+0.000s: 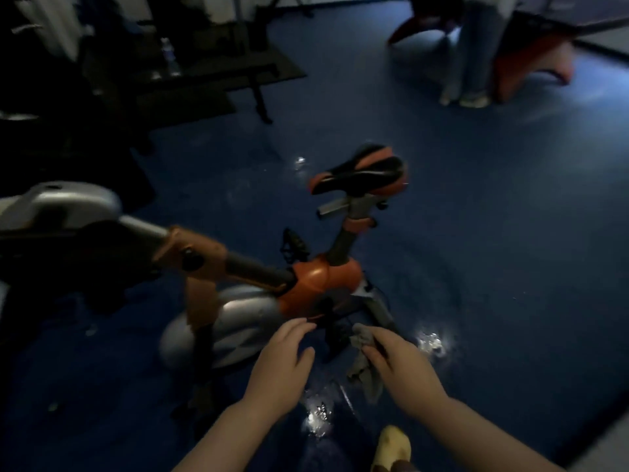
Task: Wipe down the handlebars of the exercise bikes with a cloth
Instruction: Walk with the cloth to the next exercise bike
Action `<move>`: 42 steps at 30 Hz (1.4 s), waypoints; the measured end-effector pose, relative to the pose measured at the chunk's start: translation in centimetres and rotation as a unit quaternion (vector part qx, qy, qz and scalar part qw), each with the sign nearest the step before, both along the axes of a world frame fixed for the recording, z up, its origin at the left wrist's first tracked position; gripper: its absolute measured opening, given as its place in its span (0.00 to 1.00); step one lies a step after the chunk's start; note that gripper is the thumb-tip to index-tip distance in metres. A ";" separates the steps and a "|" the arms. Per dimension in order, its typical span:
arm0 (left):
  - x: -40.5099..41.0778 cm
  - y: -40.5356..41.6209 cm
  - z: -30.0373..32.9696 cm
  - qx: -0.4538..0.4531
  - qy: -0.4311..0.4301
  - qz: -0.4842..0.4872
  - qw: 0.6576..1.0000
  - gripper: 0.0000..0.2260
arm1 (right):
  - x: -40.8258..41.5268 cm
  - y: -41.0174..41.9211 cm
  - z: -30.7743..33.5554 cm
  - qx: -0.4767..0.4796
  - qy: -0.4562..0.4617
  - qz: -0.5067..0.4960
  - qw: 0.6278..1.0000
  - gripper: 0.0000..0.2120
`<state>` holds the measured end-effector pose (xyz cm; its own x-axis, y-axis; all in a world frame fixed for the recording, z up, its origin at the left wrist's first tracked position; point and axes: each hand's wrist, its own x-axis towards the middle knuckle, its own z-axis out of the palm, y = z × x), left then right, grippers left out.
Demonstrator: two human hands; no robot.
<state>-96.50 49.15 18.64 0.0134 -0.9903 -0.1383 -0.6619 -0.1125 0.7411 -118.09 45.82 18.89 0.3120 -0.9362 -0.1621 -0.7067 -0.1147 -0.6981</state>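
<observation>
While the small, soft grey cloth (362,338) is pinched in the curled fingers of the right hand (396,364), its loose end is left hanging down below that hand. It is judged to be light and floppy, easy to bunch up, so it is best held in a wad in the palm so that a flat part can be pressed on a bar. The left hand (284,357) is held just beside the cloth with its fingers spread and loose, and nothing is held in it. A yellow shoe (391,446) is seen below the cloth, nearest of all. Just past the cloth, the orange and silver exercise bike (316,284) is found, low on the shiny blue floor (510,250). Its black and orange saddle (360,175) is seen farther off from the cloth. Its black handlebars (68,247) lie well to the left of the cloth, blurred and dark; they are judged hard and stiff. Far beyond, the legs of another person (471,56) are seen.
</observation>
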 end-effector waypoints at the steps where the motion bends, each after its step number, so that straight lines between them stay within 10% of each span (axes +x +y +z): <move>1: -2.3 -1.7 0.2 -0.007 -0.002 -0.032 0.999 0.17 | -2.4 -0.3 0.1 -0.002 0.002 -0.032 0.999 0.12; 16: -26.7 -16.2 -1.2 0.032 0.040 -0.192 0.980 0.15 | -27.8 -6.5 -1.9 0.029 0.080 -0.197 0.977 0.03; 42: -36.7 -48.3 -6.9 0.104 0.025 -0.138 0.985 0.14 | -38.3 -39.5 -4.3 0.065 0.069 -0.162 0.982 0.03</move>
